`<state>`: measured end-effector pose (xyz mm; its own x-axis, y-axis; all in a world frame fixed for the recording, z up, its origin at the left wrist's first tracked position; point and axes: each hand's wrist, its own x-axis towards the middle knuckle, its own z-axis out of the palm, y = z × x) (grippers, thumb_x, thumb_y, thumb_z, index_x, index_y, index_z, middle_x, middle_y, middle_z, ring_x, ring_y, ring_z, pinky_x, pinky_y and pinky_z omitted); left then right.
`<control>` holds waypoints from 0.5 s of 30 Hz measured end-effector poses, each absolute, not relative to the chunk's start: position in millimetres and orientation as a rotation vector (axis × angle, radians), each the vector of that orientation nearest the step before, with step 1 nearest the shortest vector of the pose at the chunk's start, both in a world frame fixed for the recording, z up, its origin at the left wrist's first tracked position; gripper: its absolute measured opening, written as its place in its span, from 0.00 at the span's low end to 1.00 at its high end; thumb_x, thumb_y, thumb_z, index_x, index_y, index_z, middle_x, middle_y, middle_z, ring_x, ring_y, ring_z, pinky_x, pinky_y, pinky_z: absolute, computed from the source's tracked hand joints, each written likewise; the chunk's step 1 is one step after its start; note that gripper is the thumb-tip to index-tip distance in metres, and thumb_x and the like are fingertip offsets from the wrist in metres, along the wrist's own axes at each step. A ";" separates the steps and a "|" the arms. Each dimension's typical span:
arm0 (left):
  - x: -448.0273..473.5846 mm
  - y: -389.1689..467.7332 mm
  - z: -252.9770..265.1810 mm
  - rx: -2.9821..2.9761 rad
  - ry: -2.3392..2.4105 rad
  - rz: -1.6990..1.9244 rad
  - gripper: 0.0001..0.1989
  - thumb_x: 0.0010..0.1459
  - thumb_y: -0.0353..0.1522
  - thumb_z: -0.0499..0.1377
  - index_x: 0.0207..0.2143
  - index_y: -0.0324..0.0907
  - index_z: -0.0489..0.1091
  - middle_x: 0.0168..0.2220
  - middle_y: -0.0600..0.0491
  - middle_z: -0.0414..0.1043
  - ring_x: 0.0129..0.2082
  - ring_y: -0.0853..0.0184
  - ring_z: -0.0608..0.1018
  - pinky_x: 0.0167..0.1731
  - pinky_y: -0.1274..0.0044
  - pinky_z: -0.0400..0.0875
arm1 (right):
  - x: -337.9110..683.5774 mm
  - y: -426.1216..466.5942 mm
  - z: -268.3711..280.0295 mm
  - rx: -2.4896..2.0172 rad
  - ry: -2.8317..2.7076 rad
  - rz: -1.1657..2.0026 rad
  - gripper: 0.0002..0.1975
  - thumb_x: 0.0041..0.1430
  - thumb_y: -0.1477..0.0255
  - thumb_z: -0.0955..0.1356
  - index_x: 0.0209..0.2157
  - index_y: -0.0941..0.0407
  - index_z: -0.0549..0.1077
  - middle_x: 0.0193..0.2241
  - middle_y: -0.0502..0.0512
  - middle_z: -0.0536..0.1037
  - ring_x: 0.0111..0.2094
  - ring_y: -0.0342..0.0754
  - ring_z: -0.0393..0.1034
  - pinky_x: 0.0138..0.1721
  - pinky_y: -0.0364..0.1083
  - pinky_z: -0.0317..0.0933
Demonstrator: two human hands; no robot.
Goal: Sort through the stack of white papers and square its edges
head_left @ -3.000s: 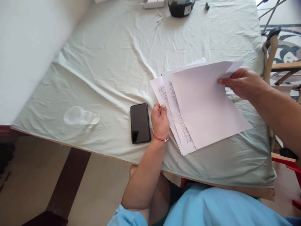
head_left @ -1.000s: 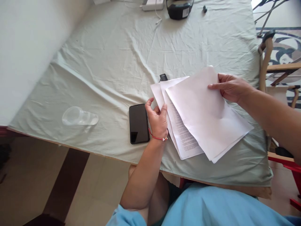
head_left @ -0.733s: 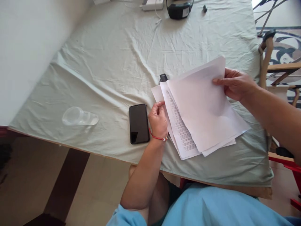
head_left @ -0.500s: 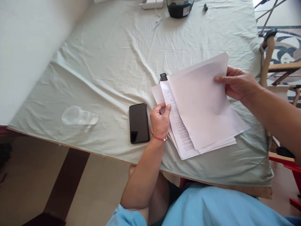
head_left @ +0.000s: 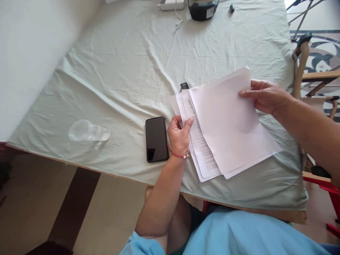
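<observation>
My left hand (head_left: 180, 134) is closed on the left edge of several printed sheets (head_left: 204, 156), thumb on top and fingers beneath. Blank-faced white paper (head_left: 225, 117) overlaps them on the right, and my right hand (head_left: 268, 95) pinches its upper right edge between thumb and fingers. Some sheets lie under this paper, and their faces are hidden. A small black object (head_left: 184, 86) pokes out behind the top of the papers; most of it is covered. Close by my left wrist, a black smartphone (head_left: 156, 139) lies screen up on the cloth.
A clear plastic cup (head_left: 89, 130) lies on its side on the cloth-covered table (head_left: 119, 88). Toward the far edge are a black strapped device (head_left: 202, 11), a white power strip (head_left: 172, 4) with a cable, and a small dark item (head_left: 232, 9). A wooden-armed chair (head_left: 302, 63) stands at the right.
My right hand has brought the blank-faced paper slightly down and left. More sheets now sit under my left thumb, and the printed pages have shifted a little left.
</observation>
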<state>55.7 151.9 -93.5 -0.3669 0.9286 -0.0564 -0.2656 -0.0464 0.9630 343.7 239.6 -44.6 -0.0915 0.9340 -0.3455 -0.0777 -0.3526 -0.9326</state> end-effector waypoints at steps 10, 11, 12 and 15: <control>53.9 152.2 -95.6 0.793 1.302 1.580 0.11 0.64 0.39 0.64 0.34 0.43 0.67 0.32 0.56 0.71 0.34 0.69 0.75 0.43 0.77 0.72 | 347.4 241.9 -50.1 -1.388 -1.082 1.411 0.19 0.42 0.74 0.83 0.37 0.55 0.81 0.38 0.55 0.84 0.36 0.51 0.77 0.52 0.55 0.76; 53.9 152.4 -95.3 0.779 1.315 1.563 0.11 0.65 0.38 0.63 0.34 0.44 0.66 0.32 0.56 0.71 0.34 0.69 0.75 0.42 0.77 0.72 | 347.2 241.7 -49.9 -1.377 -1.080 1.432 0.20 0.41 0.74 0.83 0.38 0.55 0.80 0.38 0.54 0.84 0.37 0.50 0.78 0.52 0.55 0.75; 53.9 152.7 -94.9 0.773 1.333 1.550 0.10 0.65 0.37 0.63 0.34 0.44 0.66 0.31 0.56 0.71 0.34 0.69 0.75 0.42 0.77 0.72 | 346.7 241.3 -49.7 -1.372 -1.077 1.462 0.21 0.41 0.73 0.83 0.39 0.54 0.80 0.39 0.53 0.84 0.38 0.50 0.78 0.53 0.54 0.76; 53.9 153.1 -93.5 0.802 1.378 1.550 0.08 0.64 0.35 0.62 0.33 0.44 0.66 0.31 0.57 0.70 0.33 0.70 0.74 0.40 0.78 0.71 | 343.3 239.7 -48.2 -1.394 -1.070 1.588 0.26 0.39 0.72 0.84 0.44 0.52 0.80 0.42 0.53 0.84 0.41 0.51 0.79 0.50 0.52 0.77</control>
